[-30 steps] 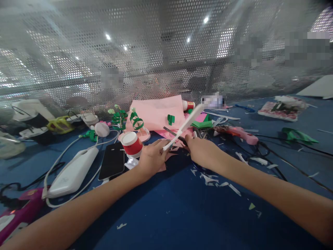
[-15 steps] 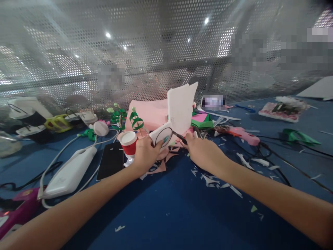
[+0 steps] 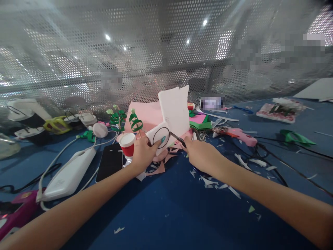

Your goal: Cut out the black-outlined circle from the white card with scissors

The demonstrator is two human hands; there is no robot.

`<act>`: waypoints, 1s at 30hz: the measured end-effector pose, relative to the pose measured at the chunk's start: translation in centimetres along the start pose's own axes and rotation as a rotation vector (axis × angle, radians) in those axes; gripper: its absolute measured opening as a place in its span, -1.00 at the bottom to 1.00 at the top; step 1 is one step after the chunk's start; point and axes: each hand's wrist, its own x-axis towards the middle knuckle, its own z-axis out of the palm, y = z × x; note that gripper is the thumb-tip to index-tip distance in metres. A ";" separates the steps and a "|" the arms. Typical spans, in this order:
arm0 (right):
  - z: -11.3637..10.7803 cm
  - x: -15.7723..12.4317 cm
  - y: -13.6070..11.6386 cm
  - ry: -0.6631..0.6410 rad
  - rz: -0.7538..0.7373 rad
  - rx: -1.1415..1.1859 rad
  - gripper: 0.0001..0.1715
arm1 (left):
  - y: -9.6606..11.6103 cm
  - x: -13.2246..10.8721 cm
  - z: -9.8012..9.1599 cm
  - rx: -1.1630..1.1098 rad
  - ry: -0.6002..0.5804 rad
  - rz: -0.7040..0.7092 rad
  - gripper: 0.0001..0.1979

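My left hand (image 3: 143,151) pinches a white foam-like sheet (image 3: 174,109), with the thumb lying over a black circle drawn on its lower left part. The tall part of the sheet stands up beyond both hands. In my right hand (image 3: 199,151) is a dark-bladed tool that looks like scissors (image 3: 179,139), its tip meeting the sheet's edge right of the circle. My fingers hide most of the handles. Pink paper scraps (image 3: 158,169) lie under the sheet. A red and white paper cup (image 3: 127,146) stands beside my left hand.
A black phone (image 3: 110,163), a white power bank (image 3: 70,173) and a magenta tool (image 3: 19,211) lie left. Green paper curls (image 3: 135,122) stand before pink paper (image 3: 145,111). Right are a pink glue gun (image 3: 241,136), cables and white scraps (image 3: 208,182). Perforated metal panel (image 3: 156,48) closes the back.
The white sheet has shifted slightly left and turned a little, its top edge now lower. Both hands stay close together, with the tool still at the sheet's edge.
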 end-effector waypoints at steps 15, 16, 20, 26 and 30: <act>0.6 0.5 0.2 -0.040 -0.038 0.040 -0.63 | 0.5 -0.6 0.0 0.101 -0.036 0.061 -0.72; 0.6 0.6 0.1 -0.042 -0.035 0.038 -0.65 | 0.6 -0.7 0.0 0.090 -0.045 0.074 -0.72; 0.4 0.7 -0.1 -0.061 -0.030 0.028 -0.70 | 0.9 -1.3 0.1 0.084 -0.039 0.160 -0.79; 0.2 0.9 -0.1 -0.082 -0.042 0.011 -0.68 | 1.0 -1.9 0.3 0.100 -0.066 0.317 -0.82; 0.2 0.9 0.2 -0.070 -0.063 0.021 -0.73 | 1.1 -1.4 0.2 0.192 -0.012 0.177 -0.78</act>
